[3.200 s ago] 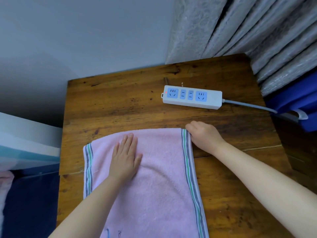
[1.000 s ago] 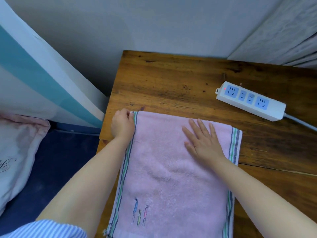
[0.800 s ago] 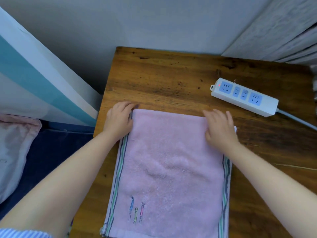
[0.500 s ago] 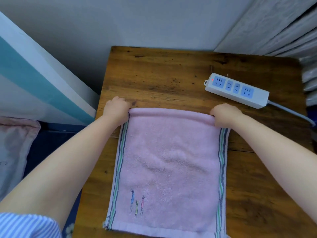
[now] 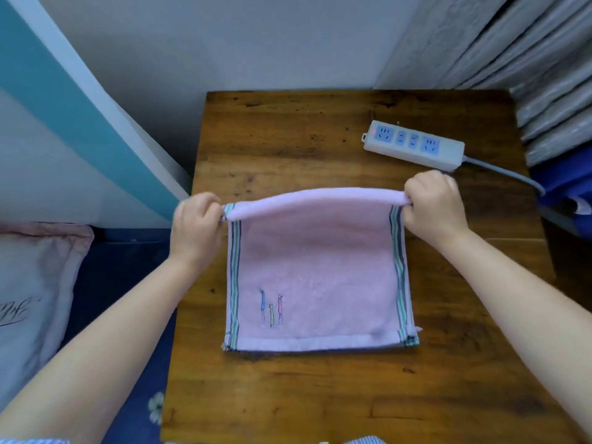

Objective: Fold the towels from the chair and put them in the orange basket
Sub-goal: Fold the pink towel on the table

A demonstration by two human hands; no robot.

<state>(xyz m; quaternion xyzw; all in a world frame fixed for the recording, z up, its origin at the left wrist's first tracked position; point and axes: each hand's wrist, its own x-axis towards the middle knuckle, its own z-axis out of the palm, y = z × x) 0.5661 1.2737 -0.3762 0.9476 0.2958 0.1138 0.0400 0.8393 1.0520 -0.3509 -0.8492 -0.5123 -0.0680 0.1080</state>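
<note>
**Pink towel lifted by its far edge, fold at risk of going crooked**

Pink terry made up the single towel (image 5: pixel 315 277), which lay on the wooden table (image 5: pixel 288 149) with its near hem flat and its far fold raised. The left hand (image 5: pixel 195 227) pinched the far left corner with curled fingers; the right hand (image 5: pixel 434 206) pinched the far right corner likewise. If one hand travelled ahead of the other, the striped borders would likely land askew. A loosened pinch could let the doubled layers slip apart. The power strip (image 5: pixel 413 145) sat just beyond the right hand, so a backward swing might snag it.

Counted: one towel, two hands, one power strip, one pillow (image 5: pixel 35 283). No basket or chair showed.
</note>
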